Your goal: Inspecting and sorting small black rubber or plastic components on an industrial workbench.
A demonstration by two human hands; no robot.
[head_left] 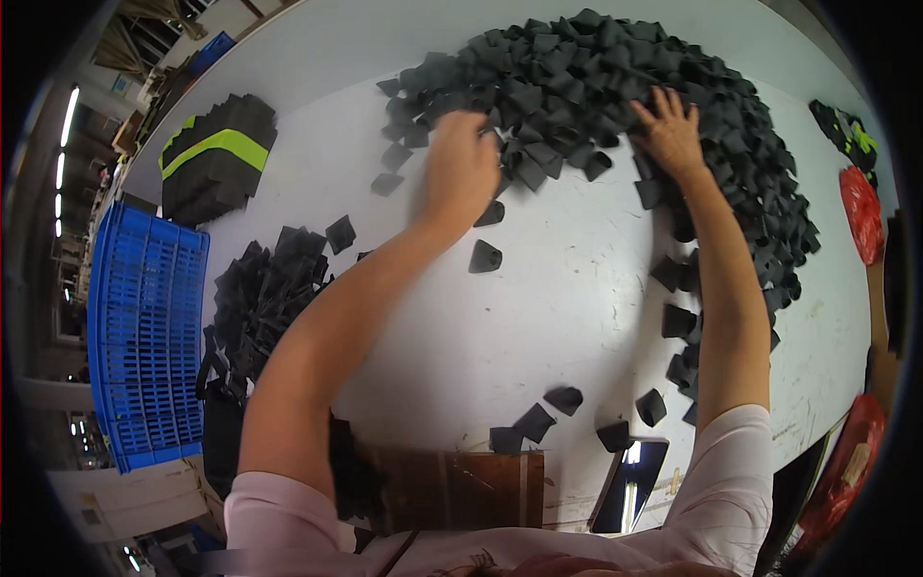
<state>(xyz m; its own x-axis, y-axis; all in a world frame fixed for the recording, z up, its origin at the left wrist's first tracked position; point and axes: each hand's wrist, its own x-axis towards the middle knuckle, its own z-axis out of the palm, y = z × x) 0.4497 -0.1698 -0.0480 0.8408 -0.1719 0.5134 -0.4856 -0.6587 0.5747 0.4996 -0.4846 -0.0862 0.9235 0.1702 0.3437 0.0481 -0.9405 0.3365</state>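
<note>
A large heap of small black cup-like pieces (567, 77), seemingly of foam or fabric, spreads over the far side of the white table (538, 337). At the heap's left edge is my left hand (461, 171), slightly blurred, its fingers curled together; what they hold, if anything, is hidden. My right hand (670, 139) rests on the heap's front right part with its fingers spread, gripping nothing. One loose black piece (486, 256) lies below my left hand. More single pieces lie around my right forearm and near the front edge, including one black piece (563, 399).
At the left are a blue plastic crate (149, 337), a pile of flat black pieces (274, 288) and a dark stack with a lime band (216, 159). A phone (630, 486) lies at the front edge beside a brown board (481, 490). Red plastic bags (860, 216) are at the right.
</note>
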